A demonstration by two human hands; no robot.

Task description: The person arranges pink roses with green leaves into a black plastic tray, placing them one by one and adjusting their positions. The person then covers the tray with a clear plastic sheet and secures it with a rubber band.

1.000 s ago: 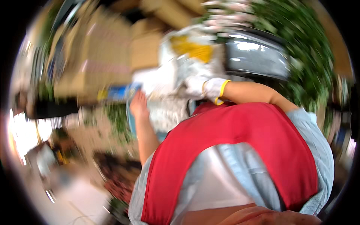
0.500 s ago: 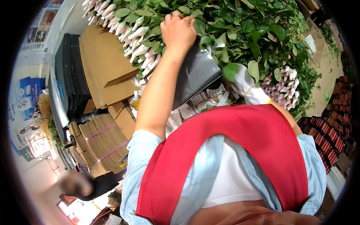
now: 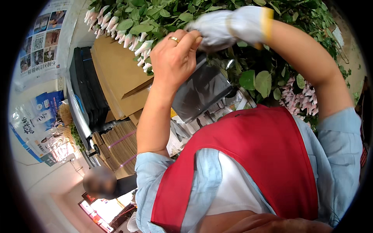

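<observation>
My left hand (image 3: 175, 58), bare with a ring on one finger, is raised over the front edge of the leafy flower stems (image 3: 182, 17). Its fingers are curled closed, and anything between them is hidden. Right beside it, fingertips meeting, is my right hand (image 3: 219, 31) in a white knitted glove with a yellow cuff. Motion smears the gloved fingers, so their grip cannot be made out. Pale pink flower heads in white sleeves (image 3: 143, 46) stick out at the pile's left; more pink heads (image 3: 299, 97) lie at its right. Below my hands sits a dark pack in clear film (image 3: 202, 93).
Left of the pile stand flat brown cardboard sheets (image 3: 116, 77) and black folded boards (image 3: 91, 85). Bundled cartons (image 3: 120, 141) with pink straps sit lower down. Paper scraps (image 3: 186, 132) lie in front of me. Another person (image 3: 101, 182) is at the lower left.
My right hand has swung up and left from beside the dark pack to meet my left hand. My left hand has come slightly down and toward me, out of the leaves.
</observation>
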